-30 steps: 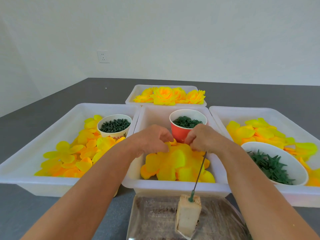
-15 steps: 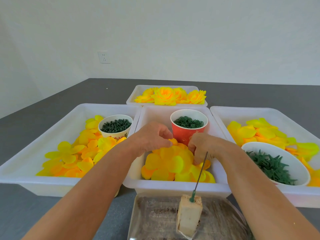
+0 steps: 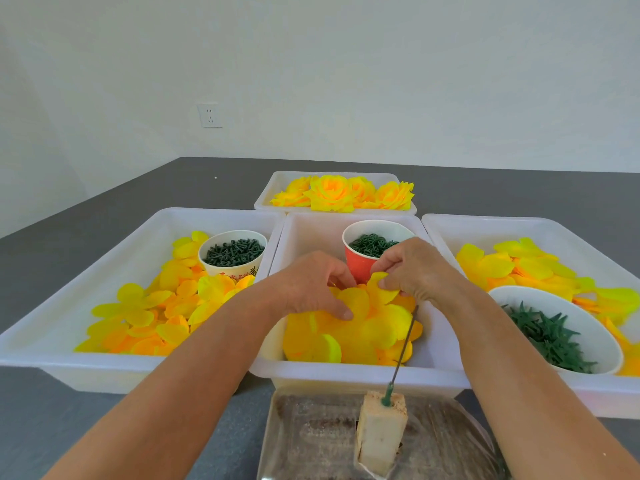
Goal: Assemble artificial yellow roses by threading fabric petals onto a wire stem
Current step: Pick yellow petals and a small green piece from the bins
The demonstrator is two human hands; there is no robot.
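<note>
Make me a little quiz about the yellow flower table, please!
1. True or false: the wire stem stands stuck in a block in front of the middle tray.
2. What sits in the red cup? A) green rings B) yellow petals C) water
3. Fill in: the right hand pinches a yellow ____, and the left hand holds it too.

Key: 1 true; 2 A; 3 petal.
</note>
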